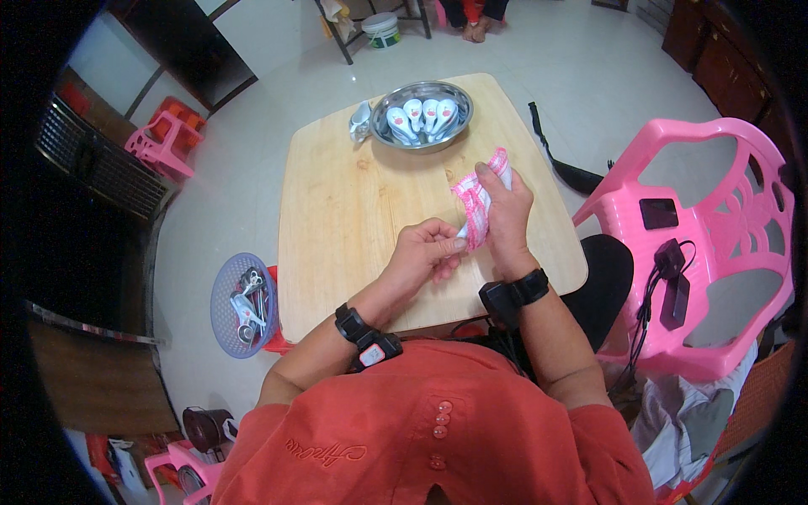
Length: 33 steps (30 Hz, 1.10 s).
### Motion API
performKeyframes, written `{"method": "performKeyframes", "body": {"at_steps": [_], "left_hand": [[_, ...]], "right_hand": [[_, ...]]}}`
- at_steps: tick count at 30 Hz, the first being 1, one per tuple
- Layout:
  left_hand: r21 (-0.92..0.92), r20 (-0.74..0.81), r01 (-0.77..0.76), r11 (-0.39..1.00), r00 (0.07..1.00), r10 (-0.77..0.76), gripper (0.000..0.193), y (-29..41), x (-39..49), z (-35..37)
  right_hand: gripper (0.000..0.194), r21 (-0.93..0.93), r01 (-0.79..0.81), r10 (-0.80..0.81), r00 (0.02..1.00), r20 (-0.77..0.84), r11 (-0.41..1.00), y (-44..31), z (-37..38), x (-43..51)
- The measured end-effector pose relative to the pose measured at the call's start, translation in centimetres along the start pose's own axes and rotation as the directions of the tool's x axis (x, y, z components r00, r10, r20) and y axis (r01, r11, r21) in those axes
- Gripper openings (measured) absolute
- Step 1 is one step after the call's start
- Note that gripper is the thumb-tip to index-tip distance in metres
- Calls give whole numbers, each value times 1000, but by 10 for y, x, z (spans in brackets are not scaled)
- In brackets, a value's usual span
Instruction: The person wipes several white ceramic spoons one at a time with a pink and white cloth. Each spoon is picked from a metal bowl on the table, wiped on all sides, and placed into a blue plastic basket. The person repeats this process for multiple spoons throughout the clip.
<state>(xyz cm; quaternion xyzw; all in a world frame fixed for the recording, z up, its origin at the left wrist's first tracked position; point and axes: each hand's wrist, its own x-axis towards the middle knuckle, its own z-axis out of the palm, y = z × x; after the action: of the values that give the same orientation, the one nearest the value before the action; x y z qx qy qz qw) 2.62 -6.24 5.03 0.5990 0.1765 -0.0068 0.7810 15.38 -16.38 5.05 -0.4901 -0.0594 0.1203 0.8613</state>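
Note:
Over the right part of the wooden table (341,208), my right hand (510,211) grips a folded white cloth (475,205) with pink stitched edging, thumb on top. My left hand (426,249) meets the cloth's lower end. Its thumb and fingers pinch a pale piece (463,232) there; whether this is a spoon handle or part of the cloth I cannot tell. Beyond my hands, a round steel basin (421,149) holds several white ceramic spoons (413,113) with red motifs. More pale spoons (360,120) lie against the basin's left side.
Left of the table, a purple plastic basket (221,303) holds spoons and metal utensils. A pink plastic chair (694,208) on the right carries a phone (658,213) and a cabled black device (675,300). A black strap (555,161) lies on the floor. Another person's feet (475,31) show beyond.

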Motion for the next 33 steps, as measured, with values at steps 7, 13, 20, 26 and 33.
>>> {"method": "performKeyframes", "body": {"at_steps": [7, 13, 20, 26, 33], "left_hand": [[-22, -14, -13, 1000, 1000, 13, 12, -3, 3, -6], [48, -36, -70, 996, 997, 71, 12, -6, 1, -16], [550, 8, -394, 736, 884, 467, 26, -10, 2, -16], [741, 120, -519, 425, 726, 677, 35, -12, 6, -17], [604, -119, -364, 709, 838, 532, 16, -21, 18, -30]], "right_hand": [[17, 52, -17, 16, 1000, 13, 998, 8, -2, 2], [17, -60, -37, 38, 999, 15, 998, 10, -3, 2], [18, -144, -66, 63, 998, -27, 987, 9, 2, -2], [19, -90, -93, 93, 996, -9, 992, 13, 0, -1], [21, -58, -101, 97, 993, -73, 993, 14, -1, 2]]}}
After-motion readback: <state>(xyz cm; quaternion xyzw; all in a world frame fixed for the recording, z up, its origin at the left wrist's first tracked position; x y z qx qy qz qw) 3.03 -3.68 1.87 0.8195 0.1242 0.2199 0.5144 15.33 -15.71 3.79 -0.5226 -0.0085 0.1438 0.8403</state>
